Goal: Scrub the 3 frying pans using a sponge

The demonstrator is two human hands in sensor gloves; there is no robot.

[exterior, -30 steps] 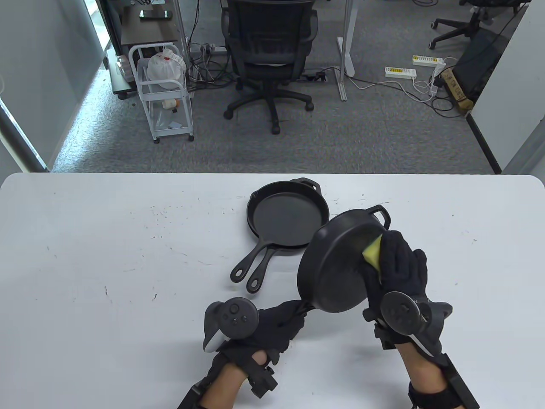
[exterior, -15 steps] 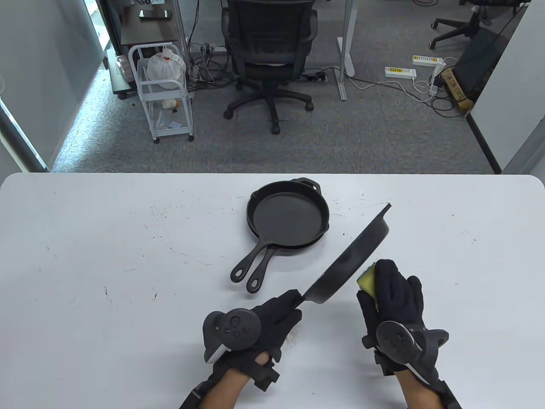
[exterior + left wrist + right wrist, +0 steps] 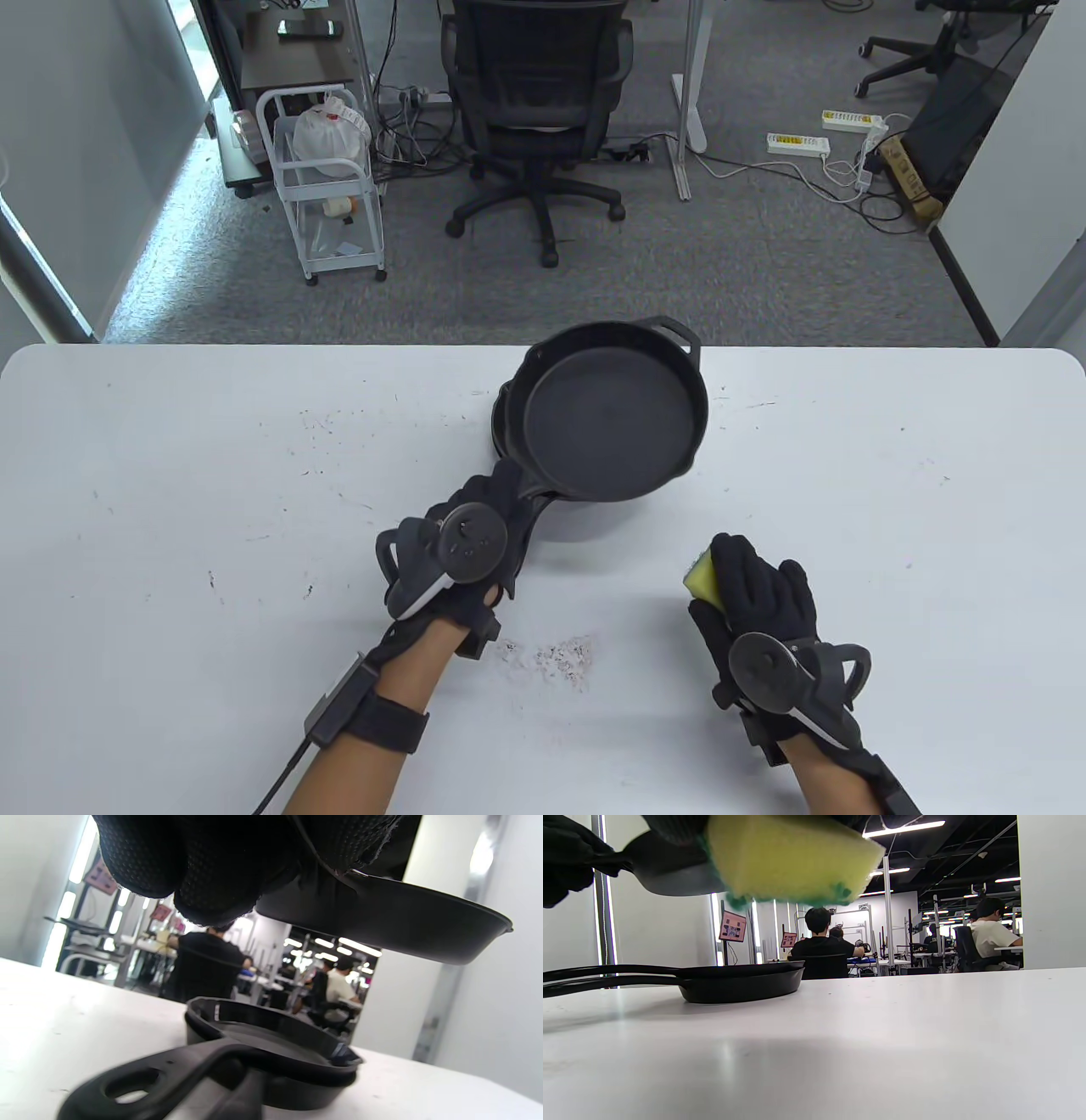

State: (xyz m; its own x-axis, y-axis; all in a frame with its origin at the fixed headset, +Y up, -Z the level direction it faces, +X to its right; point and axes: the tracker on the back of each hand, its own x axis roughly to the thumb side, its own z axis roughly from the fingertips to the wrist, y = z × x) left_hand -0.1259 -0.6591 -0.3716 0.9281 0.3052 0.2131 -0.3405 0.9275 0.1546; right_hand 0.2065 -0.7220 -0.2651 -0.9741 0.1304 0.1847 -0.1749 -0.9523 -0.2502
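Note:
My left hand (image 3: pixel 484 518) grips the handle of a black cast-iron frying pan (image 3: pixel 615 420) and holds it level, inside up, in the air above two other black pans (image 3: pixel 271 1043) stacked on the white table. In the left wrist view the held pan (image 3: pixel 403 925) hangs clear above the stack. My right hand (image 3: pixel 747 586) holds a yellow sponge (image 3: pixel 704 579) with a green underside above the table to the right, apart from the pans. In the right wrist view the sponge (image 3: pixel 793 861) fills the top and the stacked pans (image 3: pixel 738 982) lie at left.
Dark crumbs (image 3: pixel 560 655) lie on the table (image 3: pixel 170 509) near the front, between my hands. Beyond the far edge stand an office chair (image 3: pixel 534 110) and a white wire cart (image 3: pixel 327 178) on the floor.
The left hand turned the pan from underside-up through edge-on to inside-up and carried it back and left over the stack. The right hand with the sponge drew off the pan toward the front.

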